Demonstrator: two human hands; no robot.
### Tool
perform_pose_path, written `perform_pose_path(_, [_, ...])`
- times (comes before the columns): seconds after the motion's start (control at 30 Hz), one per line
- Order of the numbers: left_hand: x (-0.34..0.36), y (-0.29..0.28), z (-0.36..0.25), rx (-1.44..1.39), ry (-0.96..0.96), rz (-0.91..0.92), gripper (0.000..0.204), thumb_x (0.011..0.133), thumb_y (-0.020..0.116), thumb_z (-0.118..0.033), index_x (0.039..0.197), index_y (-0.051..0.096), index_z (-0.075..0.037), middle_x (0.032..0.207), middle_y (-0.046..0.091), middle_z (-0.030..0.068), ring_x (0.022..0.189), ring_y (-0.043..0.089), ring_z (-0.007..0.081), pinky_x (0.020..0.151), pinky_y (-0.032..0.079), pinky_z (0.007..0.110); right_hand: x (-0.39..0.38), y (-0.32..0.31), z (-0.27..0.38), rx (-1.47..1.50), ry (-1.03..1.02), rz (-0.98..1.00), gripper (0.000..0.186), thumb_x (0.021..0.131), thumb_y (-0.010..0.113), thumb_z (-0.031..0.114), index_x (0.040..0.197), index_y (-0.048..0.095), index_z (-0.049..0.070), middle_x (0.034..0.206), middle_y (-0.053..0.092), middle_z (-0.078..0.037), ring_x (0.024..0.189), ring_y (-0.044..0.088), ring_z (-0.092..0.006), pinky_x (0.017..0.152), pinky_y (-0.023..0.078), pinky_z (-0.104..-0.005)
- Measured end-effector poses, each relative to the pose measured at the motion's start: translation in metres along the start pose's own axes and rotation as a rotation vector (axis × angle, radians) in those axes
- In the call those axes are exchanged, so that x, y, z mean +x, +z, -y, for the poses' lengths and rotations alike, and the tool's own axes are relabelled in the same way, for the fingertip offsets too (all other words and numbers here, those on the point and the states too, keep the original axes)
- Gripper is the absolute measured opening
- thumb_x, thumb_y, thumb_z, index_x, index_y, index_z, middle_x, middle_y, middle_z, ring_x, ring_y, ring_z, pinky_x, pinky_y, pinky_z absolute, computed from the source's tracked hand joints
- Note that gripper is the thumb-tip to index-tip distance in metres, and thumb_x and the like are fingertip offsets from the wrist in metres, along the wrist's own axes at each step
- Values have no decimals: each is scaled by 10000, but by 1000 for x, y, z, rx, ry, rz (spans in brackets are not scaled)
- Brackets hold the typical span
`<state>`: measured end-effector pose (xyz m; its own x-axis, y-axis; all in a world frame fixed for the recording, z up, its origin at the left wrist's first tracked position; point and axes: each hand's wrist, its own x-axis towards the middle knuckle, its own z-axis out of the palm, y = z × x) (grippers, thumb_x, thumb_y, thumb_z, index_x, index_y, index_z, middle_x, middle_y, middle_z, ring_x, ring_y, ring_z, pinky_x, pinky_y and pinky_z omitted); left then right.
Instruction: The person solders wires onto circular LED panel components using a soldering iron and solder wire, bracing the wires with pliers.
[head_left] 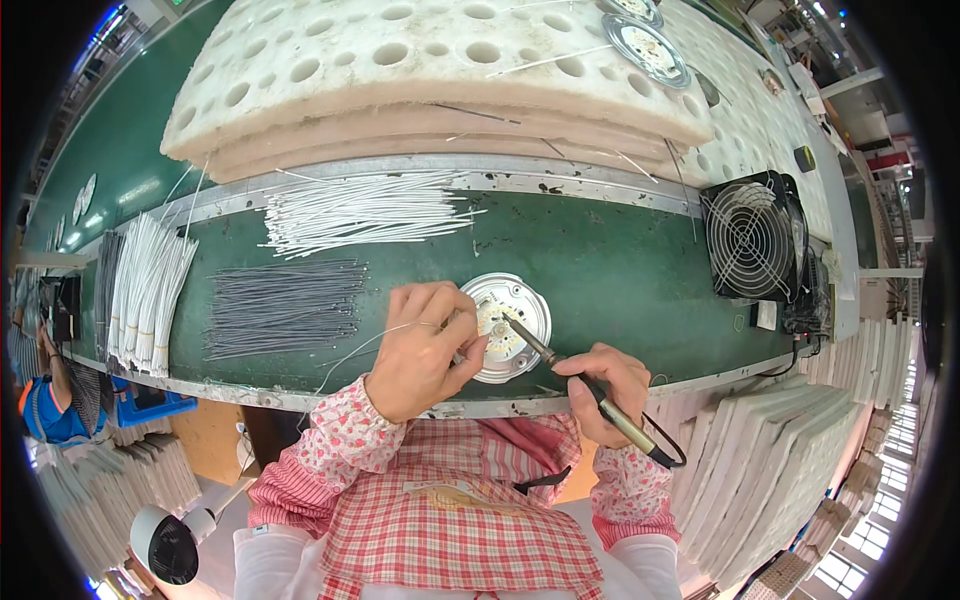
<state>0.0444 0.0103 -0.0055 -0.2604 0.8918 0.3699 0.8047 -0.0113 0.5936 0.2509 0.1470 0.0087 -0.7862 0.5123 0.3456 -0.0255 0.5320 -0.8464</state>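
A round white lamp board (pixel 533 301) in a metal rim lies on the green bench near its front edge. My right hand (pixel 612 388) grips a soldering iron (pixel 541 349), its tip over the middle of the board. At the board's left edge, my left hand (pixel 422 350) is closed in a pinch, with a thin solder wire (pixel 352 352) running over it and trailing to the lower left. The pinched end of that wire is hard to make out. Beside my left hand lie dark wires (pixel 285 308), with white wires (pixel 360 213) farther back.
White foam blocks with round holes (pixel 440 85) are stacked at the back, a few round boards (pixel 648 52) on top. A black fan (pixel 748 238) stands at the right. Bundled white wires (pixel 148 290) lie at the left. Foam sheets (pixel 770 470) are piled at the lower right.
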Motion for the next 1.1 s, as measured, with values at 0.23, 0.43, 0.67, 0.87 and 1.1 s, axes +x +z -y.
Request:
perform_pose_path(0.23, [0, 2, 2, -10, -13, 9, 184, 713, 747, -57, 744, 566, -69, 1017, 598, 62, 1002, 557, 283, 855, 394, 424, 2, 1, -6, 9, -3, 41, 160, 780, 674, 57, 930, 707, 14, 596, 549, -52, 487, 476, -164, 467, 356, -306])
perform_pose_path(0.43, [0, 2, 1, -7, -16, 18, 187, 710, 745, -51, 748, 562, -66, 1025, 597, 68, 997, 558, 286, 856, 395, 424, 3, 1, -5, 21, -11, 19, 153, 774, 670, 53, 914, 711, 8, 598, 553, -62, 481, 485, -172, 468, 367, -314])
perform_pose_path(0.67, [0, 5, 4, 12, -24, 29, 187, 719, 740, -66, 739, 554, -65, 1031, 598, 73, 982, 558, 286, 848, 396, 421, 5, -1, -5, -21, -4, 70, 145, 792, 660, 41, 922, 709, -1, 639, 600, -72, 509, 533, -158, 489, 399, -297])
perform_pose_path(0.87, [3, 6, 4, 25, -2, 15, 184, 731, 744, -80, 750, 562, -68, 1032, 597, 65, 962, 557, 281, 836, 395, 414, 4, -10, -6, 135, 298, 84, 131, 848, 630, 43, 938, 698, -24, 737, 674, -84, 590, 595, -118, 549, 448, -260])
perform_pose_path(1.1, [5, 7, 4, 69, 12, 52, 188, 750, 761, -86, 799, 581, -67, 1034, 597, 58, 949, 560, 261, 828, 398, 410, 5, -13, -10, 307, 469, 95, 143, 921, 603, 74, 995, 670, -28, 735, 665, -67, 575, 590, -92, 537, 450, -242])
